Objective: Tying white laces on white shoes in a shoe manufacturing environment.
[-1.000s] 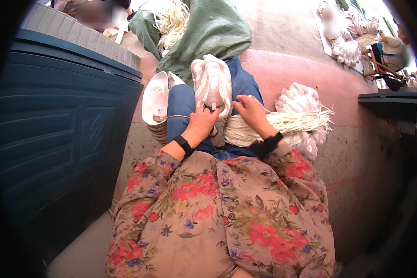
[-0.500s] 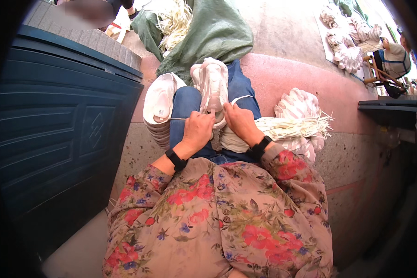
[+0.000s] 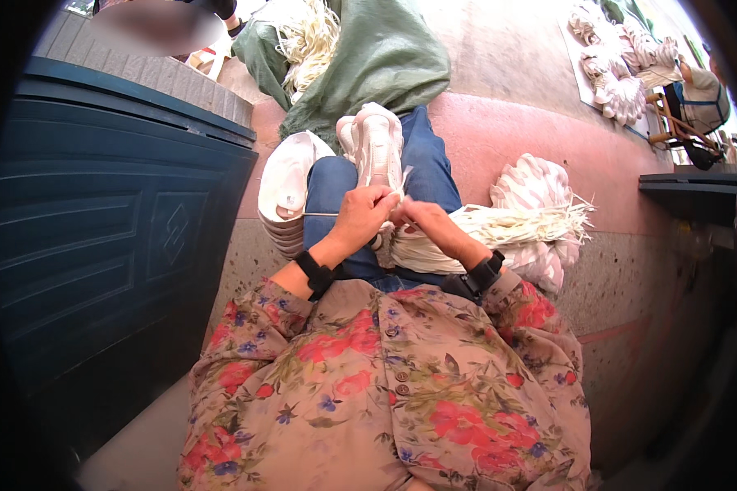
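A white sneaker [image 3: 377,143] lies on my lap, on blue jeans, with its toe pointing away from me. My left hand [image 3: 364,214] is closed at the near end of the shoe, pinching a thin metal rod [image 3: 318,214] that sticks out to the left. My right hand [image 3: 426,221] touches the left one and pinches a white lace [image 3: 404,175] whose end rises beside the shoe. A bundle of white laces [image 3: 499,233] lies across my right thigh. Both wrists wear black bands.
A stack of white shoe soles [image 3: 285,184] leans by my left knee. A dark blue panelled cabinet [image 3: 98,237] fills the left. A green sack [image 3: 377,57] with pale strands lies ahead. White bundles [image 3: 540,184] sit to my right, and a dark ledge [image 3: 688,192] beyond them.
My hands have drawn together at the near end of the shoe. The thin rod now shows in my left hand and a lace end stands up by the shoe.
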Demonstrator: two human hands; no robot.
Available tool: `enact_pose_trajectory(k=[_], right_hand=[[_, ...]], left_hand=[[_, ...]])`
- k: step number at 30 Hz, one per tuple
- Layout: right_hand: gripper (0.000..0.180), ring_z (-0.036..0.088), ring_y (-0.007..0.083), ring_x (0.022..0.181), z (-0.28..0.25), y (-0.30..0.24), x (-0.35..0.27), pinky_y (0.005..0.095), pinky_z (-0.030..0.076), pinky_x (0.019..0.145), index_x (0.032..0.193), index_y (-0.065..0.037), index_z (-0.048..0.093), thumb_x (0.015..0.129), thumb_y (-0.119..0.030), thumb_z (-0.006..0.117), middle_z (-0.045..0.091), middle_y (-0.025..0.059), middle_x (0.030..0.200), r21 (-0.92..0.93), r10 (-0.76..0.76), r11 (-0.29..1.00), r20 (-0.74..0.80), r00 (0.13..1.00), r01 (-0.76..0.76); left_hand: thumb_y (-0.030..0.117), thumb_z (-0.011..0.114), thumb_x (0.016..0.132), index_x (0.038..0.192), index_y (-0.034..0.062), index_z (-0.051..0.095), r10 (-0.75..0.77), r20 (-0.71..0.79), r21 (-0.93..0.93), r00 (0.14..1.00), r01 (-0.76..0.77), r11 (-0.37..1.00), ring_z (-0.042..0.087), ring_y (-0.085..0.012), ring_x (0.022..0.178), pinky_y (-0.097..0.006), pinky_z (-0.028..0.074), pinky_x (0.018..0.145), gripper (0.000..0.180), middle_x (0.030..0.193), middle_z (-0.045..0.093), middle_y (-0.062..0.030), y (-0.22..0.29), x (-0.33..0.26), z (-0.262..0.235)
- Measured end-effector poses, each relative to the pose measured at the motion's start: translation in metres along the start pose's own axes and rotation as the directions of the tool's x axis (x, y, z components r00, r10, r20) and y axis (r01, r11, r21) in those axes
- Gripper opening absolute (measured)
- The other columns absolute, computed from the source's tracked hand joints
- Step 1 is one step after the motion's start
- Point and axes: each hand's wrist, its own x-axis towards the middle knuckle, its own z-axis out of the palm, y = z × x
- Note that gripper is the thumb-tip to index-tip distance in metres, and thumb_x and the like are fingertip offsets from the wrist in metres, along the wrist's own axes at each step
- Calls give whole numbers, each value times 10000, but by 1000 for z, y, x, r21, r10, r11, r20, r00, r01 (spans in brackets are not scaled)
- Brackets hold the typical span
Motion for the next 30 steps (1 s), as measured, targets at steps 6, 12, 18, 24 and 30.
enact_pose_trajectory(k=[6, 12, 18, 24, 30], right_hand=[[324, 528, 98, 771, -2, -9, 17, 258, 429, 657, 883, -31, 573, 879, -330, 450, 581, 34, 832, 473, 111, 878, -71, 991, -64], [197, 559, 123, 628, -16, -20, 24, 245, 464, 566, 924, -11, 544, 863, -192, 498, 574, 44, 709, 694, 21, 709, -195, 981, 123], [243, 470, 66, 546, -55, -40, 31, 202, 390, 467, 1084, -31, 452, 895, -179, 413, 494, -5, 685, 450, -54, 881, -204, 977, 143], [272, 477, 70, 526, -53, -27, 66, 195, 371, 467, 1070, -3, 487, 865, -172, 427, 543, 21, 679, 3, -15, 1000, -289, 957, 17], [203, 592, 247, 681, -47, -6, 96, 317, 448, 626, 828, -15, 622, 756, -194, 558, 602, 157, 756, -421, -287, 898, -334, 898, 130]], left_hand=[[173, 563, 804, 850, -10, 619, -145, 204, -74, 968, 163, 984, 509, -71, 550, -241, 405, 500, 197, 591, 565, -48, 13, -7, 5], [195, 551, 821, 815, -20, 604, -165, 424, -305, 891, 312, 900, 503, -63, 585, -230, 416, 536, 221, 635, 567, -19, 8, 7, 4], [236, 578, 772, 851, 10, 590, -200, -92, 183, 975, 214, 959, 576, -189, 673, -304, 439, 606, 239, 721, 603, -109, -38, 65, -16], [270, 638, 688, 853, -5, 578, -254, -64, 345, 965, 260, 902, 577, -344, 775, -395, 447, 682, 326, 788, 602, -200, -61, 92, 2], [234, 661, 652, 776, -27, 588, -224, -52, 293, 973, 229, 928, 596, -271, 667, -344, 456, 611, 298, 685, 599, -168, -66, 97, 1]])
